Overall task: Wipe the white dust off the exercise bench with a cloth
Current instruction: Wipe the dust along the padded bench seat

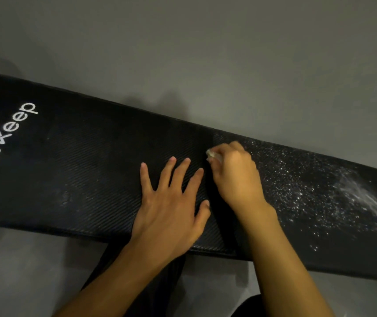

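White dust [315,191] covers the right end of the black bench [80,156]. The right hand [235,177] grips a bunched cloth [212,155], fingers curled around it, at the dust's left edge. The left hand [171,202] rests flat, fingers spread. Risk: a small wad may smear dust or push it onto the floor [206,53].

The left hand [171,209] is lying flat, palm down, fingers straight and spread. Just beside its thumb, the right hand [235,177] is curling knuckles-up, gripping a cloth [213,155]. Both bare forearms are reaching forward.
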`<action>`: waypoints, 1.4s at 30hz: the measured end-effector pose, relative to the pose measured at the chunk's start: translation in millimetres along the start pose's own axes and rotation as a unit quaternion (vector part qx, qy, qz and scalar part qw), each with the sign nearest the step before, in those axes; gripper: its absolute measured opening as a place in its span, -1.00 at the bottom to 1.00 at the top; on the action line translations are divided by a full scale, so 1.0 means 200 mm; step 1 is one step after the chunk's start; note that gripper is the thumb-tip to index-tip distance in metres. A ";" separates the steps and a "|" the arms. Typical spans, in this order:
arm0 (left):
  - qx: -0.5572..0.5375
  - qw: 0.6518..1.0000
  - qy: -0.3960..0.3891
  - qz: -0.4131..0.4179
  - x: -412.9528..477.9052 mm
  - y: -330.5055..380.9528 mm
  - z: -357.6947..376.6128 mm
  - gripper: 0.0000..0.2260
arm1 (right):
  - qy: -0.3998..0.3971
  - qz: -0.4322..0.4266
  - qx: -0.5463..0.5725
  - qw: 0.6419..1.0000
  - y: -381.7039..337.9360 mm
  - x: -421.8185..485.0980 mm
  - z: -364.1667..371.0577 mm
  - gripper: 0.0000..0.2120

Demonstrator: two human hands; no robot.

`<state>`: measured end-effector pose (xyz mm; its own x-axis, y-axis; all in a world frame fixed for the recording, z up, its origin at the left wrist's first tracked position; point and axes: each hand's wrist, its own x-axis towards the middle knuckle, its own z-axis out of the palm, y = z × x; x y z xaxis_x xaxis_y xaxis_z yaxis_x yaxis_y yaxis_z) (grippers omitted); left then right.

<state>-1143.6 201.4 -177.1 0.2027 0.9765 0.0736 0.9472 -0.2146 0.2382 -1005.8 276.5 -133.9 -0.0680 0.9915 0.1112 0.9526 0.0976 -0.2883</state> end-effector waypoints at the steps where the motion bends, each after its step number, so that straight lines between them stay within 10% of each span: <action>1: 0.001 1.000 0.000 -0.001 0.00 0.00 0.00 -0.41 | 0.002 -0.002 0.014 1.000 0.01 -0.02 -0.01 -0.76; 7: -0.001 1.000 -0.002 -0.007 0.00 0.01 0.00 -0.41 | 0.004 0.092 -0.059 0.994 0.01 0.24 0.01 -0.74; 42: -0.036 0.999 0.001 0.004 -0.01 -0.02 -0.01 -0.52 | 0.008 0.010 0.044 0.999 -0.01 -0.62 -0.01 -0.86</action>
<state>-1147.2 199.7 -177.0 0.2108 0.9745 0.0772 0.9252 -0.2244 0.3061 -998.2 153.7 -145.1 -0.0439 0.9918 0.1201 0.9236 0.0861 -0.3735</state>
